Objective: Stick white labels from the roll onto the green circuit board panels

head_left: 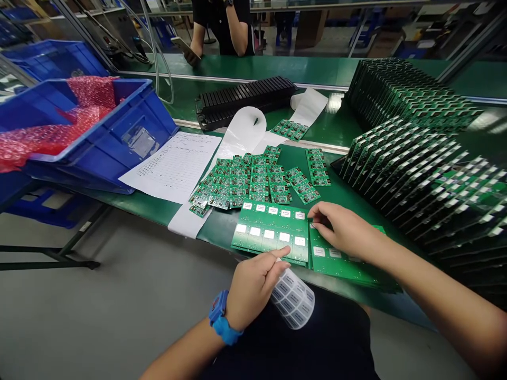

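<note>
A curled strip of printed label stickers (295,301) is gripped in my left hand (253,282), which wears a blue watch. It hangs just off the table's front edge. My right hand (336,224) has its fingertips pinched together over the left edge of a green circuit board panel (336,261); whatever is between them is too small to make out. White labels show on this panel, partly covered by the hand. Beside it on the left lies another green panel (269,221) with two rows of white labels. Behind the panels several small circuit boards (237,182) are spread out.
Racked boards (428,174) fill the right side. At left stand a blue crate (138,121) with red bubble wrap (91,100) and a written sheet (174,163). Black trays (245,97) and white backing paper (243,129) lie behind. Across the table, a person (222,26) holds a phone.
</note>
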`<state>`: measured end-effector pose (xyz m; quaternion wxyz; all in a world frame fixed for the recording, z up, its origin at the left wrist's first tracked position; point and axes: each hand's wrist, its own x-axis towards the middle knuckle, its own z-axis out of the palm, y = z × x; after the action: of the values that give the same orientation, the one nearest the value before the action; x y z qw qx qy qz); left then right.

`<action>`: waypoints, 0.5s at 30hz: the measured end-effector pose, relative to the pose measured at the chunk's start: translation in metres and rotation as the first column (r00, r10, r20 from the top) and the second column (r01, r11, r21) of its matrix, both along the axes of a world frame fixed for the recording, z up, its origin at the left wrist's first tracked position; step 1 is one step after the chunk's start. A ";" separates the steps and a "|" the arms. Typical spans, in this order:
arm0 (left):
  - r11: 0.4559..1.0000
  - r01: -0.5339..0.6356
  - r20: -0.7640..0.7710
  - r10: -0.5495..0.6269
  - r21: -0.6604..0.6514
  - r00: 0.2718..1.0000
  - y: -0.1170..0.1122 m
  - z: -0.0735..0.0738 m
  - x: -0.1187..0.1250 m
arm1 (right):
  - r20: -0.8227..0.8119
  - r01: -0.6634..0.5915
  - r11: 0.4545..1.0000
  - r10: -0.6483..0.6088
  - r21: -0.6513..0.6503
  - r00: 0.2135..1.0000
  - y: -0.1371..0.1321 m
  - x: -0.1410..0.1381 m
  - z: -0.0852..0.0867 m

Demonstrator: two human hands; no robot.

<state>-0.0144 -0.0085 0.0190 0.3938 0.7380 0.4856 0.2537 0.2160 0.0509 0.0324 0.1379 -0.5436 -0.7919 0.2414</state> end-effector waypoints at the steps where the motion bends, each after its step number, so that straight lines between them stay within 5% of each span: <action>1: 1.000 -0.016 0.025 0.016 -0.003 1.000 0.000 -0.001 0.000 | 0.037 0.001 0.995 -0.004 0.100 0.999 -0.005 -0.002 0.001; 5: 0.983 -0.185 0.163 0.179 0.021 0.970 -0.003 -0.007 0.002 | -0.038 0.096 0.920 -0.089 0.380 0.995 -0.033 -0.014 0.011; 9: 0.935 -0.350 0.241 0.326 0.059 0.914 -0.006 -0.011 0.004 | -0.287 0.005 0.999 0.010 0.052 0.958 -0.061 -0.034 0.024; 11: 0.926 -0.370 0.262 0.340 0.073 0.903 -0.006 -0.012 0.003 | -0.351 -0.024 0.991 -0.023 -0.129 0.936 -0.069 -0.045 0.027; 15: 0.974 -0.211 0.360 0.168 0.085 0.918 -0.005 -0.012 -0.002 | -0.373 0.079 0.976 -0.151 -0.202 0.915 -0.070 -0.053 0.026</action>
<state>-0.0167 -0.0140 0.0070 0.4018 0.6530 0.4605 0.4474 0.1631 -0.0190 0.0588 0.2549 -0.5415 -0.6901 0.4069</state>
